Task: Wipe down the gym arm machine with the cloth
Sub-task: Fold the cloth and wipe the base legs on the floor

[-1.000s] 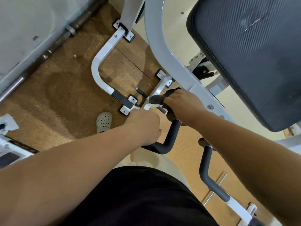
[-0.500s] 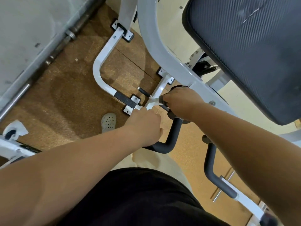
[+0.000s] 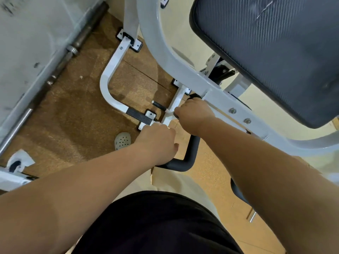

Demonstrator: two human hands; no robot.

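- Since a second ago, both hands have been kept on the black handle (image 3: 190,154). Less dark material is now seen beyond the right hand (image 3: 194,116), and the view has been tipped so that more of the gym arm machine (image 3: 165,57) is shown at 12 o'clock.
- The right hand's fingers (image 3: 180,113) are curled tightly together round the upper stretch of the black handle, just below the machine's grey-white beam (image 3: 229,105).
- A small dark piece (image 3: 195,96) is seen at 12 o'clock of that hand; whether it is the cloth or the handle's end cannot be told.
- The left hand (image 3: 156,142) is closed round the lower bend of the same handle, at 7 o'clock of the right hand. Its fingers (image 3: 161,127) are folded under and pressed together. The two hands are held close together.
- The machine's black pad (image 3: 275,52) is seen at 1 o'clock.
- A second dark handle (image 3: 236,191) is partly hidden by the right forearm at 4 o'clock.
- On the brown floor (image 3: 73,116), a metal bar (image 3: 73,48) is laid at 10 o'clock, and a grey perforated shoe (image 3: 122,141) is seen at 9 o'clock of the left hand.
- Black clothing (image 3: 156,226) is seen at 6 o'clock.
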